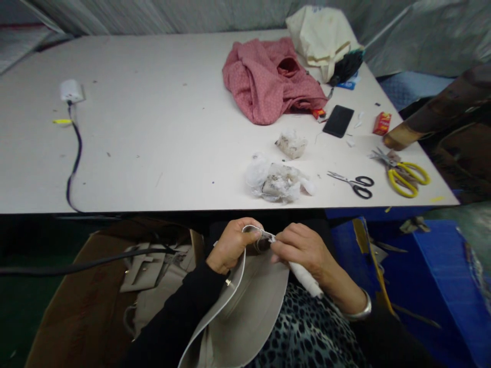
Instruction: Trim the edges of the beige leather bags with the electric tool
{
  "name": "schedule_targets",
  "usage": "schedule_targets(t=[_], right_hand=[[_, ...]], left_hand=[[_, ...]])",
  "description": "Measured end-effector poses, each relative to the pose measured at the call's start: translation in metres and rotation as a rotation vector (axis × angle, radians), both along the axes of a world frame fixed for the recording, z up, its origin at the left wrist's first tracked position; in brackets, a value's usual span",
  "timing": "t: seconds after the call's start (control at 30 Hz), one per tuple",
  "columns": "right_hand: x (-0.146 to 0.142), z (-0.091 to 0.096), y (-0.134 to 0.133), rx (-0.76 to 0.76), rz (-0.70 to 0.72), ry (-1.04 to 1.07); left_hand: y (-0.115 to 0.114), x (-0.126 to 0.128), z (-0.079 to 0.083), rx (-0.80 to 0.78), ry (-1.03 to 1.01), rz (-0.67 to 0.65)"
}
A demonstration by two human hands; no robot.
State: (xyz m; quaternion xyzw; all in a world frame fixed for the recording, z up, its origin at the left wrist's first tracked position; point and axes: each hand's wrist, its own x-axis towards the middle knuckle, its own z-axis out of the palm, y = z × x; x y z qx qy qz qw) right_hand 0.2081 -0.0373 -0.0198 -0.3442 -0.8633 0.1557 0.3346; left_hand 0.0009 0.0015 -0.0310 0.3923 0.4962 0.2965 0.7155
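Observation:
Both hands are in my lap, below the front edge of the white table (pixel 153 168). My left hand (pixel 232 244) is closed, pinching the top edge of a beige leather piece (pixel 245 301) that curves down over my lap. My right hand (pixel 303 249) is closed too, gripping a small metal fitting (pixel 267 236) on that edge and a white roll (pixel 306 278) that sticks out under the palm. The two hands almost touch.
On the table lie crumpled plastic bags (pixel 278 181), black scissors (pixel 355 184), yellow-handled scissors (pixel 402 174), a black phone (pixel 338 120), a pink cloth (pixel 270 79) and a charger with cable (pixel 71 92). A cardboard box with beige pieces (pixel 149 271) stands left; blue crates (pixel 441 276) right.

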Motion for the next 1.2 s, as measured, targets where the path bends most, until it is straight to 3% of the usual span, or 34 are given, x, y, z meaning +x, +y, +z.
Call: schedule_targets(t=[0.17,0.27,0.4,0.47,0.6,0.8,0.93,1.2], right_hand=[[-0.009,-0.011,-0.021,-0.101,-0.197,0.439],[-0.013,-0.012,-0.033,-0.119,-0.263,0.49],[-0.022,-0.006,-0.032,-0.45,-0.442,0.554],[-0.028,-0.003,-0.027,-0.586,-0.441,0.497],[-0.038,-0.004,-0.024,-0.689,-0.439,0.432],[-0.039,-0.006,-0.037,-0.738,-0.419,0.424],[-0.039,-0.002,-0.042,-0.663,-0.424,0.373],[-0.041,0.002,-0.051,-0.575,-0.449,0.372]], left_hand=[[-0.003,0.0,0.002,0.071,0.072,0.089],[-0.009,-0.003,0.001,0.096,0.097,0.109],[-0.02,-0.001,0.008,0.287,0.225,0.077],[-0.025,0.002,0.014,0.392,0.289,0.05],[-0.035,0.003,0.021,0.476,0.384,0.041],[-0.046,0.003,0.016,0.427,0.293,0.12],[-0.052,0.003,0.018,0.436,0.287,0.14],[-0.062,-0.005,0.025,0.446,0.172,0.042]])
